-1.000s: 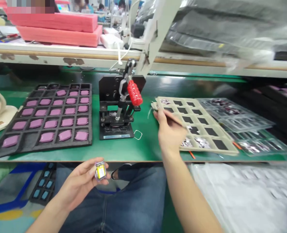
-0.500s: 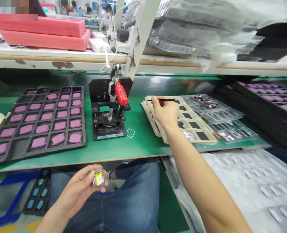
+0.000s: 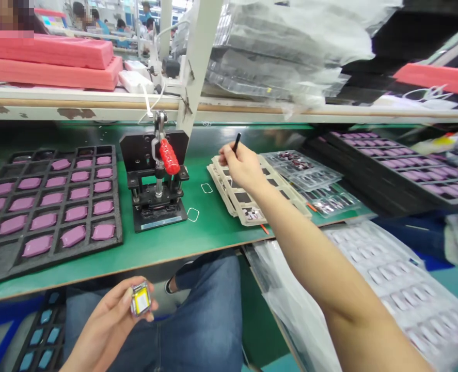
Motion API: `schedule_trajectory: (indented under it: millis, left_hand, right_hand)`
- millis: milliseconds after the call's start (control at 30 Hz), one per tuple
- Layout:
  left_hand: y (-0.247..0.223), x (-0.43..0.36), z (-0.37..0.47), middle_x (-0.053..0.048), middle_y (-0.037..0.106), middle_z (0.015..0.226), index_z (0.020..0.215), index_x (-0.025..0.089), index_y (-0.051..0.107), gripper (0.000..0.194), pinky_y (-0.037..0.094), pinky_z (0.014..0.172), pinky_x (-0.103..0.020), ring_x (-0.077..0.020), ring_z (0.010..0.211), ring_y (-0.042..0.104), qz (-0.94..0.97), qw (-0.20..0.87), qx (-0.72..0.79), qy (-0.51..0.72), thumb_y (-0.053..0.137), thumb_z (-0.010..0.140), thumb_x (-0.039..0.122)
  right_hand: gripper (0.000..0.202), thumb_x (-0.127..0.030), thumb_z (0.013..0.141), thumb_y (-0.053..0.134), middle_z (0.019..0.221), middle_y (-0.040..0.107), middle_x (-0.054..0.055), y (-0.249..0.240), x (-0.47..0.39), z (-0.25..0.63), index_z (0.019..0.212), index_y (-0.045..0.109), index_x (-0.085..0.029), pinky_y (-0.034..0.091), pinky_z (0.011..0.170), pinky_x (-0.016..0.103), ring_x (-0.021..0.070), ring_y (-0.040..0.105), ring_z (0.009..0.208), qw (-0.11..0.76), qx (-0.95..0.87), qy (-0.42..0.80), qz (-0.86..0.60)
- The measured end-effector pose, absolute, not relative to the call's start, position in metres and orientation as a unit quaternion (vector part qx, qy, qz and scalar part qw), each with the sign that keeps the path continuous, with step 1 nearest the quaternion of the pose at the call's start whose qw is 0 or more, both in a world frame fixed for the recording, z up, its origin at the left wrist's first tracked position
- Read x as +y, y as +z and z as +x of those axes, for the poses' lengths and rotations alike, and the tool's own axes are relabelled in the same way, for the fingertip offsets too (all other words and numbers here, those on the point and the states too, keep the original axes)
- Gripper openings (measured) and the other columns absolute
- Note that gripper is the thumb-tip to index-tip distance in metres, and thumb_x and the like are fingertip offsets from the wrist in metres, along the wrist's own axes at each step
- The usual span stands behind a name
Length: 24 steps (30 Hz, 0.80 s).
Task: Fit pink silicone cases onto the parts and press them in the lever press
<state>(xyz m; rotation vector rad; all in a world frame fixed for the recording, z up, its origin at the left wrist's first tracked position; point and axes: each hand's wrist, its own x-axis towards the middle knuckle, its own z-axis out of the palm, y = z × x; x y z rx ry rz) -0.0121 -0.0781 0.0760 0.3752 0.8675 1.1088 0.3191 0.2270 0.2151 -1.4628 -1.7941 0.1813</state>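
Note:
Low over my lap, my left hand (image 3: 114,315) is closed around a small open device housing (image 3: 141,299), which has a yellow-edged white block inside. My right hand (image 3: 240,163) reaches over the near left part of a beige compartment tray (image 3: 279,194). Its fingers pinch a slim black pen-like tool (image 3: 237,142), held steeply; the lower end is hidden by the hand. Two thin white ring gaskets lie on the green bench, one (image 3: 193,214) beside the clamp press and another (image 3: 206,188) close to the tray's left edge.
A toggle clamp press (image 3: 159,181) with a red handle stands mid-bench. Left of it lies a black foam tray (image 3: 119,227) of purple cases. Clear plastic trays (image 3: 310,173) and another black tray (image 3: 345,181) sit to the right. A shelf edge (image 3: 252,112) runs above.
The black tool has turned from nearly level to steep in my right hand. A second white ring now lies by the tray. The view has swung right; my left hand still holds the housing.

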Motion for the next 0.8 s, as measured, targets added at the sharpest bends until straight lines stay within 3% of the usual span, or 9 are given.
schedule_trajectory:
  millis: [67,133,233,367,467,567,800]
  left_hand:
    - [0.076,-0.080,-0.018,-0.022,0.065,0.134,0.125,0.016,0.079,0.048,0.063,0.083,-0.039,-0.0366,0.106,0.069,0.148,0.728,0.434,0.510,0.092,0.090,0.045]
    - [0.076,-0.081,-0.021,-0.021,0.067,0.132,0.123,0.015,0.080,0.052,0.064,0.079,-0.039,-0.0365,0.102,0.070,0.136,0.716,0.458,0.509,0.096,0.084,0.046]
    - [0.073,-0.079,-0.022,-0.020,0.068,0.130,0.121,0.017,0.081,0.053,0.065,0.074,-0.037,-0.0362,0.099,0.071,0.147,0.707,0.471,0.508,0.099,0.080,0.047]
    - [0.066,-0.073,-0.015,-0.018,0.068,0.136,0.118,0.022,0.082,0.051,0.068,0.081,-0.037,-0.0389,0.108,0.073,0.168,0.706,0.482,0.491,0.101,0.078,0.048]
    - [0.066,-0.065,0.002,-0.018,0.065,0.141,0.114,0.019,0.082,0.050,0.068,0.089,-0.037,-0.0439,0.121,0.069,0.187,0.722,0.483,0.460,0.103,0.076,0.045]
    - [0.076,-0.057,0.027,-0.019,0.067,0.137,0.110,0.016,0.082,0.049,0.068,0.093,-0.040,-0.0453,0.124,0.067,0.180,0.742,0.465,0.449,0.105,0.074,0.041]
    - [0.089,-0.056,0.051,-0.020,0.066,0.135,0.112,0.015,0.081,0.044,0.067,0.097,-0.045,-0.0468,0.128,0.065,0.184,0.764,0.429,0.446,0.102,0.080,0.037]
  right_hand:
    - [0.038,-0.044,0.110,0.043,0.089,0.073,0.008,0.213,0.192,0.347,0.108,0.069,-0.017,0.046,0.077,0.032,0.0210,0.066,0.080,0.370,-0.730,-0.001,-0.575]
    - [0.040,-0.050,0.105,0.049,0.079,0.069,0.007,0.210,0.164,0.383,0.097,0.071,-0.018,0.040,0.072,0.033,0.0213,0.061,0.074,0.289,-0.727,-0.050,-0.621]
    - [0.035,-0.048,0.097,0.057,0.070,0.065,0.007,0.201,0.129,0.441,0.088,0.073,-0.018,0.034,0.065,0.034,0.0211,0.055,0.065,0.194,-0.665,-0.047,-0.720]
    - [0.032,-0.040,0.096,0.059,0.082,0.074,0.009,0.183,0.079,0.483,0.099,0.078,-0.015,0.041,0.068,0.033,0.0229,0.064,0.073,0.176,-0.638,-0.032,-0.749]
    - [0.036,-0.043,0.102,0.058,0.104,0.079,0.011,0.172,0.060,0.475,0.110,0.080,-0.016,0.050,0.084,0.033,0.0248,0.072,0.095,0.165,-0.674,-0.008,-0.720]
    - [0.036,-0.043,0.107,0.058,0.114,0.079,0.011,0.170,0.069,0.452,0.117,0.082,-0.018,0.050,0.095,0.032,0.0249,0.072,0.108,0.130,-0.711,0.014,-0.690]
    - [0.032,-0.054,0.096,0.074,0.104,0.080,0.008,0.190,0.127,0.412,0.109,0.084,-0.026,0.045,0.071,0.031,0.0278,0.074,0.097,-0.037,-0.730,0.038,-0.682]
